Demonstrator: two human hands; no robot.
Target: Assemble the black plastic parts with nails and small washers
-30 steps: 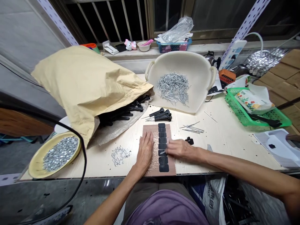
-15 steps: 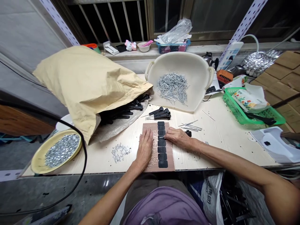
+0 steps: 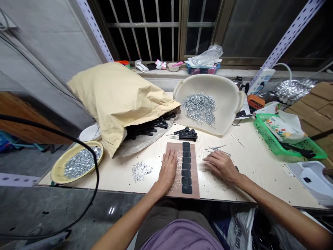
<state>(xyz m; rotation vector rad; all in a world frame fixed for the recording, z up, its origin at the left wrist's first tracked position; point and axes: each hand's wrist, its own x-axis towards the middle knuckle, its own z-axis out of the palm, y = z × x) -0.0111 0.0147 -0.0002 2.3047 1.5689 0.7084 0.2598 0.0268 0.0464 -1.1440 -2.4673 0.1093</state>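
Observation:
My left hand [image 3: 168, 170] lies flat on a brown board [image 3: 196, 185], its fingers stretched out beside a column of black rounded pads [image 3: 186, 165]. To the right of the board, my right hand [image 3: 221, 165] is curled just above the tabletop, beside a few loose metal pins [image 3: 217, 148]. A black plastic piece [image 3: 236, 168] shows past its wrist side, and a thin metal tip pokes out near the fingertips; the palm hides the middle. Beyond the board lies a small pile of black pieces with metal pins [image 3: 188, 134].
A cream basin [image 3: 229, 121] holds many metal pins. At left are a beige sack [image 3: 117, 93] of black parts, a yellow bowl [image 3: 56, 173] of small metal bits, and scattered bits [image 3: 141, 171]. A green basket [image 3: 273, 142] stands at right; a black cable [image 3: 97, 173] hangs in front.
My right hand has drawn away from the black pads to the right, towards the loose pins, and the black piece has moved with it. My left hand stays on the board. The view has shifted.

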